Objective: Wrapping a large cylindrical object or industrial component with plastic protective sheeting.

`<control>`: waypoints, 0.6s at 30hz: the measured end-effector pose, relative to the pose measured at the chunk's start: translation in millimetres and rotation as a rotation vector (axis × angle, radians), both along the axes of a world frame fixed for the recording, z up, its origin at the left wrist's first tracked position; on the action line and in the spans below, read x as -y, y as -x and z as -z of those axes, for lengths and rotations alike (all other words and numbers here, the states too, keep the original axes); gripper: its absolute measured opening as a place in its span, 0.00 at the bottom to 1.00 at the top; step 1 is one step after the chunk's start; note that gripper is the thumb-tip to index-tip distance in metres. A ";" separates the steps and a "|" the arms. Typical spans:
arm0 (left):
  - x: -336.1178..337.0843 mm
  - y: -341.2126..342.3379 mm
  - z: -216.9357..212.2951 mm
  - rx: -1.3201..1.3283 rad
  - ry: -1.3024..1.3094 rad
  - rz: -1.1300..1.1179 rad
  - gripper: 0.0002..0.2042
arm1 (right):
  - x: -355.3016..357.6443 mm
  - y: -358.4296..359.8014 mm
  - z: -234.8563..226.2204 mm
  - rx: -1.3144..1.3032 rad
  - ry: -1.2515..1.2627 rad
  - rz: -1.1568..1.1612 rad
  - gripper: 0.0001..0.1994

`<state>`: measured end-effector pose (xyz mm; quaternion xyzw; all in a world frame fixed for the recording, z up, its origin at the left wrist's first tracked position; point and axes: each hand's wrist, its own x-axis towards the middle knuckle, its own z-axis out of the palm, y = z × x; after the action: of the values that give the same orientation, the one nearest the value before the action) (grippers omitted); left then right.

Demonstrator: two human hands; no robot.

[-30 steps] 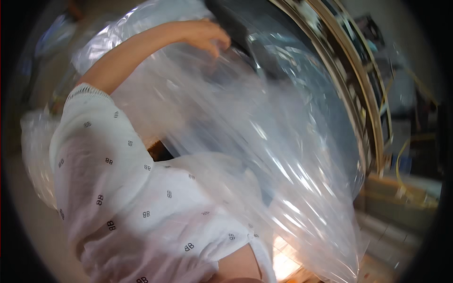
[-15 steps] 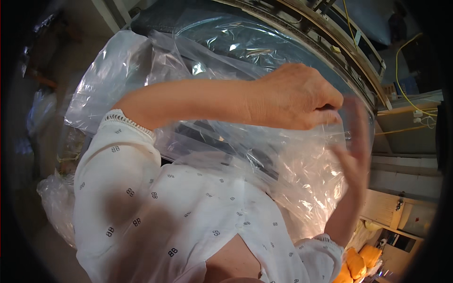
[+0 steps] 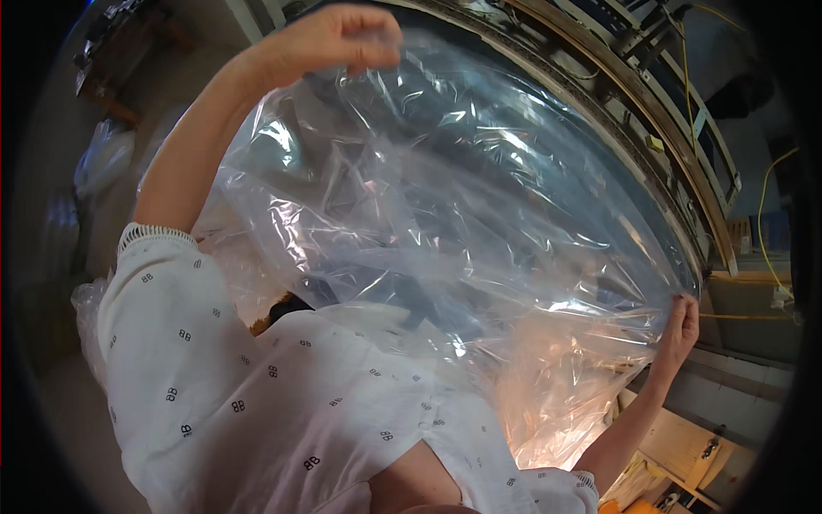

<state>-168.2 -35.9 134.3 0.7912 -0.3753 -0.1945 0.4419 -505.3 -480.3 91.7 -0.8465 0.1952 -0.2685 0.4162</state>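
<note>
A large clear plastic sheet (image 3: 462, 231) is stretched wide in front of me, wrinkled and shiny. My left hand (image 3: 338, 38) pinches its top edge high at the upper left, arm raised. My right hand (image 3: 679, 330) grips the sheet's opposite edge at the right, arm extended. Between the two hands the plastic spans taut and drapes down over my white patterned shirt (image 3: 282, 403). What lies behind the sheet shows only as a blur.
A curved metal frame with rails (image 3: 651, 128) runs along the upper right behind the sheet. A yellow cable (image 3: 762, 223) hangs at the far right. Wooden surfaces (image 3: 685, 445) lie at the lower right. More bunched plastic (image 3: 103, 158) sits at the left.
My hands have moved apart: the left rose to the upper left, the right swung out to the far right. The sheet went from bunched to spread wide.
</note>
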 end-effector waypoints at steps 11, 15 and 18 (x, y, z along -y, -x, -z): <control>-28.7 -88.0 106.0 -0.087 0.078 -0.489 0.07 | -5.0 -49.6 33.6 -0.358 -0.150 -0.113 0.04; -25.4 -105.4 110.0 0.003 0.065 -0.424 0.10 | -5.9 -60.2 40.1 -0.332 -0.155 -0.094 0.05; -12.6 -111.0 93.1 -0.088 -0.021 -0.516 0.12 | -6.0 -62.5 39.8 -0.346 -0.162 -0.083 0.06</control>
<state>-57.2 -23.3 41.2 0.8560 -0.1396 -0.1136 0.4847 -442.8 -474.3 52.0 -0.8511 0.2499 -0.0852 0.4539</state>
